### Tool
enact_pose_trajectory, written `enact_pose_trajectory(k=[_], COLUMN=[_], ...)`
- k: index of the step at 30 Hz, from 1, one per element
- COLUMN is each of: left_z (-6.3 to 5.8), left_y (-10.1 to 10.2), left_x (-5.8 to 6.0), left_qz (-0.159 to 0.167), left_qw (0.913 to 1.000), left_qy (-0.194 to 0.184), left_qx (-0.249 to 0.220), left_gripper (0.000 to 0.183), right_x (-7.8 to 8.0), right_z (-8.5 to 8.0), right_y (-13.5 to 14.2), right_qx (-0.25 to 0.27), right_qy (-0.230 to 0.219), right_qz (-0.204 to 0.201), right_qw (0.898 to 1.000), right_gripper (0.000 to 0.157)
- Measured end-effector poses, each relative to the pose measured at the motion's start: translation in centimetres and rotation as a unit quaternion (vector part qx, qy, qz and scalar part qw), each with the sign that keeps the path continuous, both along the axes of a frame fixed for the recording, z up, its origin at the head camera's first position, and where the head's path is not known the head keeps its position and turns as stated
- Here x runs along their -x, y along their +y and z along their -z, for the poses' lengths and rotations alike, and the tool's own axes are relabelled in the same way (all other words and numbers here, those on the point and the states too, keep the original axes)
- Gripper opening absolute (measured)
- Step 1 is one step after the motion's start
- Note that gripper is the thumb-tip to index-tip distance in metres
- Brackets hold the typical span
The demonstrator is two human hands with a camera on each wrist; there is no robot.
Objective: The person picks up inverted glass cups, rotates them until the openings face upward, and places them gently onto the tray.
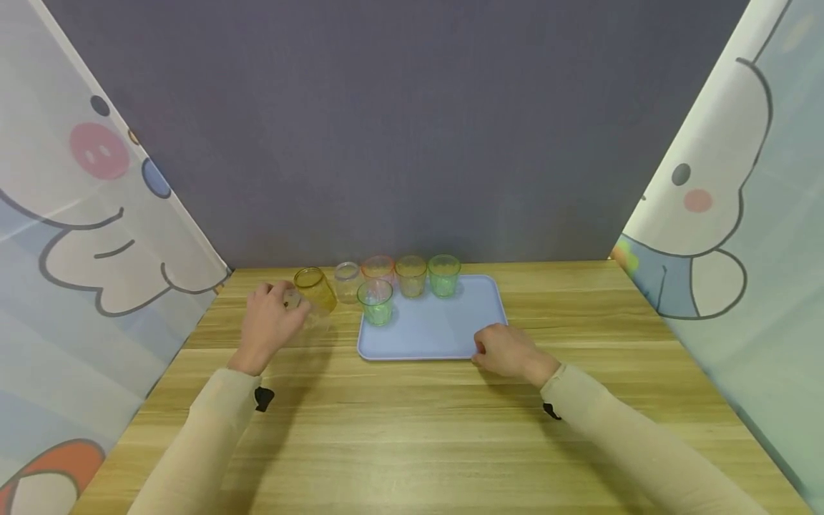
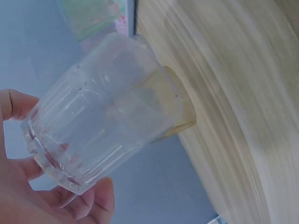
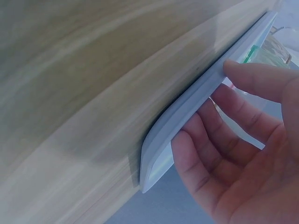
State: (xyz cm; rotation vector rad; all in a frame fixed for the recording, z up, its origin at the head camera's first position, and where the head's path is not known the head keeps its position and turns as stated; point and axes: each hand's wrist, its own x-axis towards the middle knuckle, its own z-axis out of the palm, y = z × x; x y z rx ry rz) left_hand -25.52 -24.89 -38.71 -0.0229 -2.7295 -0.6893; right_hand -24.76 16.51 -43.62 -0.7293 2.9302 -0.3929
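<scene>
Left hand (image 1: pixel 273 320): fingers were curled round the base of a clear fluted tumbler (image 2: pixel 103 107), mouth toward the wooden table (image 1: pixel 386 443). Next stood an amber tumbler (image 1: pixel 316 292), then a lilac-rimmed tumbler (image 1: pixel 347 287). Pale blue tray (image 1: pixel 438 332): bore a green tumbler (image 1: pixel 376 306) at left, pink tumbler (image 1: pixel 378 267) behind; rightward, a yellowish tumbler (image 1: pixel 412 277) and second green tumbler (image 1: pixel 444 277). Right hand (image 1: pixel 505 350): bent fingers and thumb pinched the tray's near right rim.

I see two sleeved arms (image 1: pixel 206 433) extended from the bottom edge, left hand (image 1: pixel 270 320) curled centre-left, right hand (image 1: pixel 510 352) curled centre-right.
</scene>
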Motion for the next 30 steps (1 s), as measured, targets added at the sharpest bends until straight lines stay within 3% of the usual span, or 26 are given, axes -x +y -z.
enact_pose_trajectory(k=[5,11,19,30], left_z=[-0.5,-0.9,-0.81,-0.18], left_y=[0.09,0.14,-0.03,0.16], left_x=[-0.18,-0.31,-0.43,-0.32], left_qz=[0.001,0.01,0.025,0.032], left_qw=[0.9993,0.9973,0.99,0.9803], left_qy=[-0.016,-0.009,-0.013,0.031], left_qx=[-0.035,-0.072,-0.138,-0.192], left_gripper=[0.047,0.046,0.048,0.043], right_x=[0.0,-0.07,-0.12,-0.1], right_z=[0.08,0.07,-0.06,-0.05], right_y=[0.02,-0.01,-0.02,-0.09], right_qx=[0.001,0.003,0.003,0.004], right_qy=[-0.004,-0.009,-0.009,-0.014], right_qz=[0.002,0.005,0.013,0.02], right_qw=[1.0,1.0,1.0,1.0], right_gripper=[0.025,0.026,0.024,0.023])
